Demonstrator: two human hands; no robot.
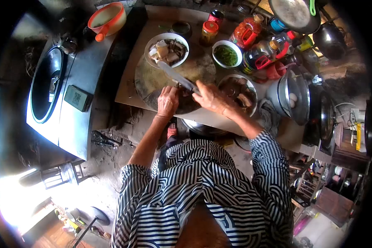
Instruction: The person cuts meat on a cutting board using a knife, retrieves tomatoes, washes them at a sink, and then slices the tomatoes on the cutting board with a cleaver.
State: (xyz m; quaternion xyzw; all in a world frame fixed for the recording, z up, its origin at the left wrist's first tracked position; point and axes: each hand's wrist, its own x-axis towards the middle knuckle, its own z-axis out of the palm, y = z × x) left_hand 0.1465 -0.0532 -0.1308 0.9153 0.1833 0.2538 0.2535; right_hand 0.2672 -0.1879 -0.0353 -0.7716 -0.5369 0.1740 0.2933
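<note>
My right hand (211,98) is closed round the handle of a knife (175,75), whose blade points up and left over the round wooden cutting board (146,78). On the board's near side, my left hand (168,100) has its fingers bent down beside a small dark piece (185,91) that I cannot make out. Beyond the blade tip is a white bowl of pale and dark chunks (166,50). A second bowl with dark meat pieces (238,94) stands right of my right hand. Chopped greens fill a smaller white bowl (227,54).
Bottles (256,56) and a red-lidded jar (209,32) crowd the table's far right. A metal bowl with eggs (292,99) and a grey cloth (269,118) are at the right. Left are a stove top (79,66) with a wok (47,84) and an orange-rimmed pan (107,20).
</note>
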